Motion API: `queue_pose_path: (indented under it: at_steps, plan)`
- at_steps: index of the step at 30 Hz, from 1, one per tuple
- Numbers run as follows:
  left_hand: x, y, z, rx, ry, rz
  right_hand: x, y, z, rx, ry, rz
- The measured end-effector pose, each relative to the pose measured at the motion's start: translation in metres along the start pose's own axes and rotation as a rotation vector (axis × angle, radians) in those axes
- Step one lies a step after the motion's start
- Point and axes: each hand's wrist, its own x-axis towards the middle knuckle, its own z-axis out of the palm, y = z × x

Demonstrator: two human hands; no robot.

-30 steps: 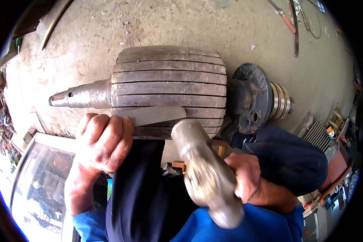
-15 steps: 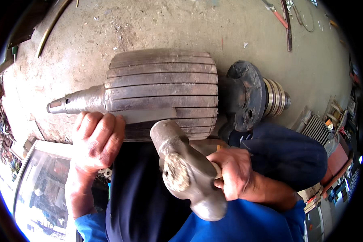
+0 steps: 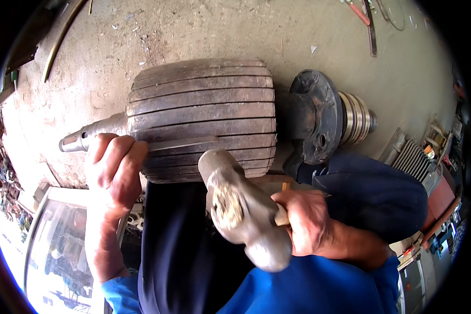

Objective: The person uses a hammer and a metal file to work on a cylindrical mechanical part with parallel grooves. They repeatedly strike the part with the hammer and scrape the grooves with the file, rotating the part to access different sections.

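Observation:
A big motor rotor [image 3: 204,112] lies crosswise in front of me, with long grooves along its drum. Its shaft [image 3: 97,131] sticks out to the left; a dark flange [image 3: 327,112] and brass-coloured slip rings [image 3: 356,118] are on the right. Fingers curled, my left hand [image 3: 115,175] grips a thin flat strip [image 3: 186,143] that runs rightward along a groove; whether it sits inside the groove I cannot tell. My right hand [image 3: 309,220] is closed round the wooden handle of a ball-peen hammer [image 3: 254,222]. The hammer's head hangs over my lap, its flat face close to the drum, below the strip's tip.
My bent knee [image 3: 371,193] in dark trousers is beside the flange. A glass-fronted case [image 3: 57,246] stands at lower left, and assorted parts and tools [image 3: 434,152] lie at right. Long bars [image 3: 63,42] and a red-handled tool [image 3: 358,13] rest on the concrete floor beyond.
The strip has turned from its broad side to nearly edge-on over the drum. My left hand has shifted slightly left with it. The hammer has tilted a little, still in my right hand.

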Motion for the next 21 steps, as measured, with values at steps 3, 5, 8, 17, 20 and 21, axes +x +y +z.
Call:
queue_pose_path:
  at_steps: [3, 5, 8, 17, 20, 21]
  plan:
    - [0.003, 0.021, -0.013, 0.04, 0.016, 0.051, -0.007, 0.0, 0.002, 0.09, -0.02, -0.037]
    - [0.008, 0.028, -0.015, 0.064, -0.025, 0.119, -0.008, 0.001, 0.001, 0.115, -0.019, -0.043]
    - [0.011, 0.029, -0.008, 0.099, -0.042, 0.161, -0.013, 0.006, 0.001, 0.126, 0.008, -0.019]
    - [0.009, 0.034, 0.002, 0.177, -0.009, 0.222, -0.02, 0.013, -0.009, 0.133, -0.028, -0.038]
    - [0.011, 0.032, 0.007, 0.159, 0.004, 0.24, -0.022, 0.01, -0.005, 0.037, 0.034, -0.033]
    - [0.012, 0.032, 0.007, 0.16, -0.006, 0.241, -0.02, 0.009, -0.005, 0.006, 0.016, 0.047]
